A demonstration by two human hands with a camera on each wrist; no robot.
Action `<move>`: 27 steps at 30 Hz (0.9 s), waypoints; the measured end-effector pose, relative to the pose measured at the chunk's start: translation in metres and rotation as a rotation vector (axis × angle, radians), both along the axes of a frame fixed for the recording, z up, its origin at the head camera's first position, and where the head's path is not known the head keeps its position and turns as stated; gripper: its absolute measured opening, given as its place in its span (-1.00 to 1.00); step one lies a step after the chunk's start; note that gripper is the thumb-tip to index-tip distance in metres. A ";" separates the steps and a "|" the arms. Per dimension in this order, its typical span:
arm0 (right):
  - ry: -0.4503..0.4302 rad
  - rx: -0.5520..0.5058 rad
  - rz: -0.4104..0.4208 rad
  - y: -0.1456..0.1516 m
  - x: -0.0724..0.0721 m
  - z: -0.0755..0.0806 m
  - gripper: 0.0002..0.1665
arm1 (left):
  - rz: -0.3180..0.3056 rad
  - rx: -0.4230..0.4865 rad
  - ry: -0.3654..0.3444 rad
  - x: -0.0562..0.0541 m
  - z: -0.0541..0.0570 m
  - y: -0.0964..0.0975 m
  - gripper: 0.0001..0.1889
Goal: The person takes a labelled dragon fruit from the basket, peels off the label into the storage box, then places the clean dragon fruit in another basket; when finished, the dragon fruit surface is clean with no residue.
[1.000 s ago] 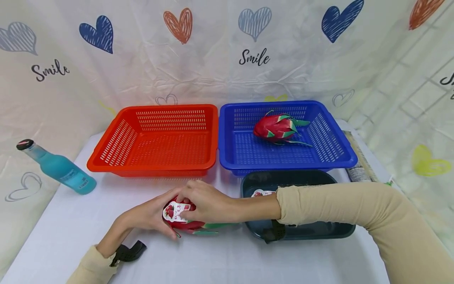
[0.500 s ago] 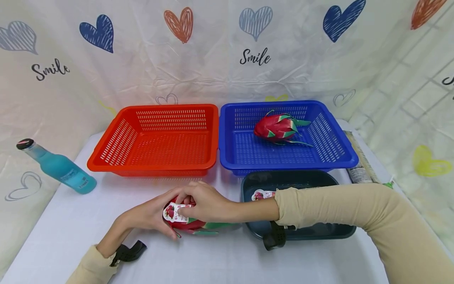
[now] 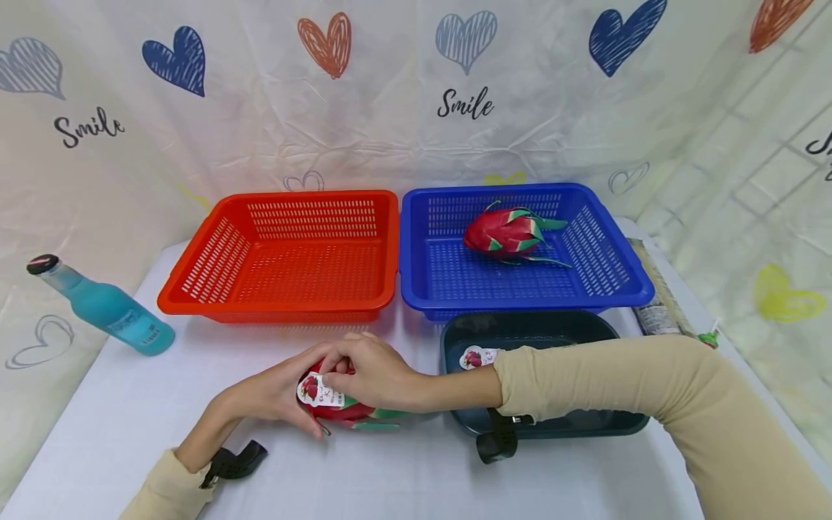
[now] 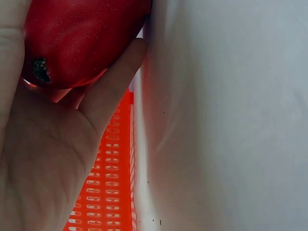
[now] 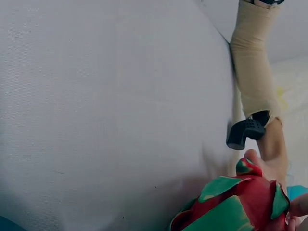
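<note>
A red dragon fruit (image 3: 344, 413) with green-tipped scales lies on the white table, its leafy end pointing right. My left hand (image 3: 279, 386) grips its blunt end, thumb on the near side and fingers round the far side. A white label (image 3: 318, 391) printed with red fruit lies on its upper side. Over the fruit, my right hand (image 3: 373, 372) has bent fingers, with the thumb at the label's upper right edge. I cannot tell whether it pinches or presses the label. In the left wrist view the fruit's smooth red end (image 4: 82, 43) rests against my palm.
Behind stand a red basket (image 3: 305, 315) and a blue basket (image 3: 526, 303), which holds another dragon fruit (image 3: 500, 235). A dark tray (image 3: 585, 430) with another label (image 3: 477, 357) lies under my right sleeve. A blue bottle (image 3: 123, 314) stands at left.
My right thumb has shifted slightly left and up over the label, uncovering more of its lower right part. The left hand and the dragon fruit stay in place.
</note>
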State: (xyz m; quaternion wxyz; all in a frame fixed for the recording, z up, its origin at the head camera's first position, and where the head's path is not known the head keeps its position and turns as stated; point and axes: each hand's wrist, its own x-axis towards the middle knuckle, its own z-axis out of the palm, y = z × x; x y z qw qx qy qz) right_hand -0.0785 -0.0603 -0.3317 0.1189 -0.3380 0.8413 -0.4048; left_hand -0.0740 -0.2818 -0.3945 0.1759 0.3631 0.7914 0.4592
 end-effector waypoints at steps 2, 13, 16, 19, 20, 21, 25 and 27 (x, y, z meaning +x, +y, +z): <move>0.003 0.007 -0.011 -0.001 0.000 0.000 -0.96 | -0.003 0.005 -0.002 0.000 0.000 0.000 0.06; 0.017 0.001 -0.034 -0.001 0.005 0.000 -0.90 | 0.010 -0.013 0.068 0.000 -0.001 0.001 0.04; 0.011 0.007 -0.036 -0.001 0.007 0.001 -0.90 | 0.010 -0.005 0.057 0.000 -0.002 0.001 0.02; 0.003 0.011 -0.034 0.000 0.007 0.001 -0.89 | 0.010 -0.006 0.052 0.000 -0.002 0.001 0.02; 0.001 0.010 -0.034 0.000 0.008 0.001 -0.89 | 0.012 -0.009 0.054 0.000 -0.002 0.001 0.02; -0.001 0.010 -0.033 0.000 0.008 0.002 -0.89 | 0.014 -0.012 0.056 0.000 -0.002 0.001 0.02; 0.016 0.022 -0.018 0.000 0.007 0.001 -0.90 | 0.029 -0.032 0.027 0.001 0.000 0.002 0.00; 0.033 0.027 -0.005 0.001 0.007 0.000 -0.90 | 0.030 -0.038 0.018 0.001 0.001 0.002 -0.02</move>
